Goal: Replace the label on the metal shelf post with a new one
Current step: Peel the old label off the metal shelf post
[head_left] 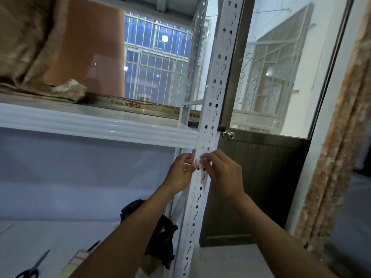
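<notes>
Label [198,163], small, white w/ red: sits on front face of white perforated shelf post [209,105], just below shelf beam [96,127]. My L hand [179,174] & R hand [222,174]: fingers curled, tips pinch label from either side. Scissors [33,267] lie lower left, well apart.

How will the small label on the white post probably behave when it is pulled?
The label looks crumpled between the left hand and right hand, so probably thin and floppy. It is tiny, likely very light. It may tear if it sticks to the post.
</notes>
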